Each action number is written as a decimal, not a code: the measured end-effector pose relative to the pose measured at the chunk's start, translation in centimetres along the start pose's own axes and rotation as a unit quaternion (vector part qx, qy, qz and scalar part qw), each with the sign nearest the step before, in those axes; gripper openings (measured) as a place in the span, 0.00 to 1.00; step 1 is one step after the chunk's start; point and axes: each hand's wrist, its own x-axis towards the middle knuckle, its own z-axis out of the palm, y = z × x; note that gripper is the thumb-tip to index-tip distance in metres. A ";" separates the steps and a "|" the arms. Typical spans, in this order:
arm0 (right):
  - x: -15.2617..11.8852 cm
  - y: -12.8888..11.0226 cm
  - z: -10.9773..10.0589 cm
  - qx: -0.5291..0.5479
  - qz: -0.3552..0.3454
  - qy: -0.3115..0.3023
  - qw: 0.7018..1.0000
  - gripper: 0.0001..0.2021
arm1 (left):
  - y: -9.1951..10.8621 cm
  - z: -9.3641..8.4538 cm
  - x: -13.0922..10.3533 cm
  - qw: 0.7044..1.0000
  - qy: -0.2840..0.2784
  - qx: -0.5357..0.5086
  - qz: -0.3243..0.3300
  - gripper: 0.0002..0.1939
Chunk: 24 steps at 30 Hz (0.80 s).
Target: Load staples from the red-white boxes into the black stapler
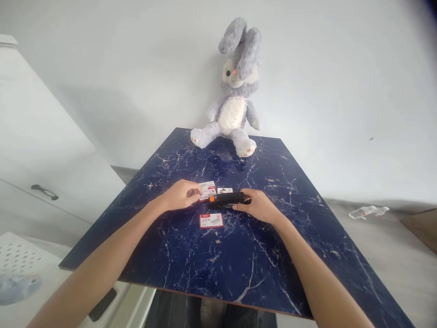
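My right hand (256, 204) is closed around the right end of a black stapler (229, 198) with an orange part at its left end. My left hand (184, 195) has its fingers curled in a pinch at the left edge of a small white-and-red staple box (206, 186), just left of the stapler. Behind the stapler lies a small white piece with a dark print (225, 190), partly hidden. Nearer to me, another white-and-red staple box (210, 220) lies flat, touched by neither hand.
The table (211, 269) has a dark blue marbled top. A grey plush rabbit (234, 105) sits at its far edge against the wall. A white cabinet (41, 150) stands at left, a dark phone-like object (102, 304) below it. Clear plastic (367, 212) lies on the floor at right.
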 end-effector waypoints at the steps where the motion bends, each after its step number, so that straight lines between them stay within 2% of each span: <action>1: 0.0 0.1 -0.1 -0.006 -0.002 0.000 1.000 0.11 | 0.2 0.1 0.0 1.000 -0.011 -0.011 0.002 0.11; 5: -0.2 0.4 -0.6 -0.014 -0.007 -0.013 1.000 0.06 | 1.3 1.0 0.0 0.998 -0.039 -0.045 -0.017 0.16; 8: -0.4 0.6 -0.6 -0.011 -0.002 -0.011 1.000 0.06 | 1.4 1.8 0.2 0.995 -0.033 -0.075 -0.051 0.21; 16: -0.5 0.6 -0.5 -0.002 -0.004 -0.002 1.000 0.06 | -0.4 2.6 0.9 0.973 -0.043 -0.202 -0.103 0.18; 24: -0.4 1.0 -0.6 -0.004 -0.005 -0.004 1.000 0.07 | -0.3 2.9 1.3 0.960 -0.023 -0.233 -0.153 0.17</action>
